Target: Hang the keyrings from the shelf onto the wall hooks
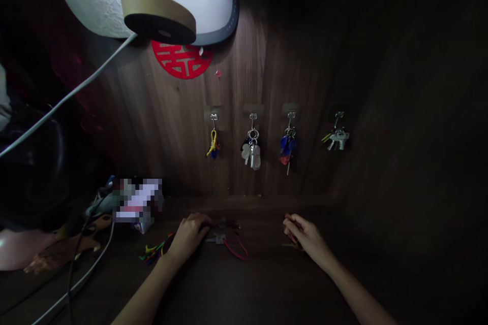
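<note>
My left hand (pixel 189 233) rests palm down on the dark wooden surface. Its thumb and forefinger are apart, and the other fingers are partly hidden. Just right of it lies a key (pixel 217 239) with a red cord loop (pixel 239 252), and darker small keys sit behind. Colourful cords (pixel 154 251) stick out left of my left wrist. Over on the right, my right hand (pixel 305 236) is closed around a key with a reddish part, its blade (pixel 288 245) poking out below the fingers. Dim light blurs the details.
Key bunches hang from wall hooks: one with yellow cord (pixel 213 144), one silver (pixel 254 155), one blue (pixel 287 144), one pale (pixel 339 139). A lamp (pixel 160 15), caps and a red paper-cut (pixel 185 63) are above. Cables (pixel 91 269) and a box (pixel 141 203) lie left.
</note>
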The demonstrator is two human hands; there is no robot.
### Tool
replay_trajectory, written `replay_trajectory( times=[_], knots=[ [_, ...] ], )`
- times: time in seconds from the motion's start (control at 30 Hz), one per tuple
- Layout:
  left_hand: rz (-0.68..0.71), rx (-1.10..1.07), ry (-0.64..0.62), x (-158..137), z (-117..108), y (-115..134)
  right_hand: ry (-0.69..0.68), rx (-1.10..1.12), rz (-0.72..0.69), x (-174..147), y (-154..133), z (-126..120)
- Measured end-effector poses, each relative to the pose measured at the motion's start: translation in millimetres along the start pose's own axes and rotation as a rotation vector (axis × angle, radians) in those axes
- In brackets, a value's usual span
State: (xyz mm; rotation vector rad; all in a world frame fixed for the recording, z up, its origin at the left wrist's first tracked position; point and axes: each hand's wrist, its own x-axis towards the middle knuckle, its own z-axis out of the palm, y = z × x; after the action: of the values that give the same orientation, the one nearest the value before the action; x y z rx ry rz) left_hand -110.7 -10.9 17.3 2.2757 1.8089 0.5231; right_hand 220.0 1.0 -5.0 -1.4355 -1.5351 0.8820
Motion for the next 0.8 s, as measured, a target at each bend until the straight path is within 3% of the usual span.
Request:
replay_trajectory(
  times=[0.3, 0.53, 0.67, 0.8],
  knots=[
    [-0.082, 0.152, 0.106, -8, -12, -5, 0.008, -0.008, -0.030, -1, -2, -1],
    [0.318, -0.067, -0.064, -16, -1, 29, 0.019, -0.009, -0.007, -2, -4, -1],
    [0.286, -0.053, -0.048, -14, 12, 37, 0.044, 0.008, 0.000, -3, -4, -2],
    [0.247, -0.044, -0.010, -12, 17, 39, 0.171, -0.017, -0.142, 0, 4, -4]
  ],
)
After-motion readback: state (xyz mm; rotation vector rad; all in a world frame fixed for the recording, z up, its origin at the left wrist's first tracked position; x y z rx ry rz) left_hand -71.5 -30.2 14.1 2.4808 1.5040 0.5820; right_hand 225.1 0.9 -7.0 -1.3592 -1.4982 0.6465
